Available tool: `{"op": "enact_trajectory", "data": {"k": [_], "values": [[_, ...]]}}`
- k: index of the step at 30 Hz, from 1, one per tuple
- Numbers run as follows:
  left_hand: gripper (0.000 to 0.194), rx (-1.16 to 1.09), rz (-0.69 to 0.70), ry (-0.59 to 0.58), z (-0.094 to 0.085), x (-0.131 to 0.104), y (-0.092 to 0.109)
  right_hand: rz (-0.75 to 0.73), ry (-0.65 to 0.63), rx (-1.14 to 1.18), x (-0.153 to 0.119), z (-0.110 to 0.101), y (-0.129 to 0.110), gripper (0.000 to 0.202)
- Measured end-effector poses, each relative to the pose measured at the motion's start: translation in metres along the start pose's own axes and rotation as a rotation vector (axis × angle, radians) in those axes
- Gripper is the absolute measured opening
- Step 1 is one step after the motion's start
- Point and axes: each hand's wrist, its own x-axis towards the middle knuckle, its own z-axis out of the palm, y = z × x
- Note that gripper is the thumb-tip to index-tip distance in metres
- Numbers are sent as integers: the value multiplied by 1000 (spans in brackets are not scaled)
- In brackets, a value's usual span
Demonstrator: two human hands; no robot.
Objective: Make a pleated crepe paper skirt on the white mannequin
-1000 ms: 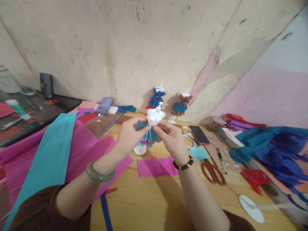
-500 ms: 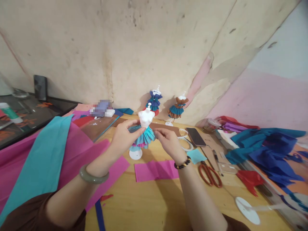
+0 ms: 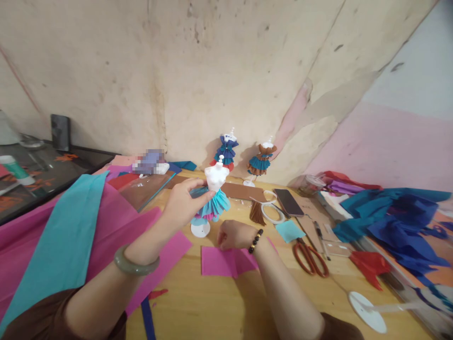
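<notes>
My left hand [image 3: 186, 200] is closed round the waist of a small white mannequin [image 3: 216, 177] that stands upright on a round white base. The thumb presses at the top of its ruffled turquoise skirt [image 3: 216, 204], and pink ruffles show below. Lower and to the right, my right hand [image 3: 235, 234] is curled at the far edge of a pink crepe paper strip [image 3: 216, 262] lying on the table. Its fingertips are tucked under and hidden, so whatever they may pinch does not show.
Behind stand two dressed mannequins, one in blue [image 3: 226, 150] and one in brown [image 3: 261, 163]. To the right lie scissors [image 3: 309, 257], a phone [image 3: 288, 202], tape rolls [image 3: 273, 213] and a turquoise paper square [image 3: 290, 230]. Large pink and turquoise sheets [image 3: 67, 236] cover the left side.
My right hand has left the skirt and come down toward me onto the pink strip, which has shifted slightly. Brown strips behind it now show. My left hand keeps its hold on the mannequin.
</notes>
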Motion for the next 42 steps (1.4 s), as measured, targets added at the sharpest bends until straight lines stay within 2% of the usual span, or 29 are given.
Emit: {"op": "enact_trajectory", "data": {"k": [3,7,9,11,14,15,17,19,21,23,26,29,33,35,39,42], "values": [[30,13,-13,21,0,0,2,-53,-1,-6,-11,-3,1,22],[48,34,-62,61,-1,1,5,-143,68,26,-23,-8,0,15],[51,43,-67,149,-2,0,8,-206,89,63,-31,-13,-2,8],[46,10,-17,299,-4,-4,14,-280,91,107,-43,-20,-7,6],[26,-115,173,511,-8,-16,30,-388,96,171,-70,-30,-16,9],[19,-174,234,500,-8,-21,37,-416,106,185,-80,-33,-19,10],[12,-285,260,295,-8,-28,50,-518,182,238,-99,-37,-24,13],[13,-285,169,-33,-7,-32,60,-604,225,316,-114,-38,-24,15],[16,-269,83,-304,-4,-32,64,-619,261,406,-124,-38,-20,15],[21,-279,16,-487,0,-31,65,-599,311,511,-129,-37,-14,13],[31,-314,-92,-660,3,-31,62,-567,409,684,-131,-37,-6,16],[32,-345,-199,-779,3,-33,57,-513,540,753,-130,-38,0,20],[24,-425,-329,-813,0,-33,56,-461,643,840,-121,-41,11,23],[25,-446,-352,-820,-2,-32,56,-434,670,854,-115,-42,21,28],[23,-335,-302,-800,-4,-28,55,-287,744,590,-103,-44,49,38],[31,-304,-290,-810,-4,-27,52,-154,752,470,-95,-46,71,34]]}}
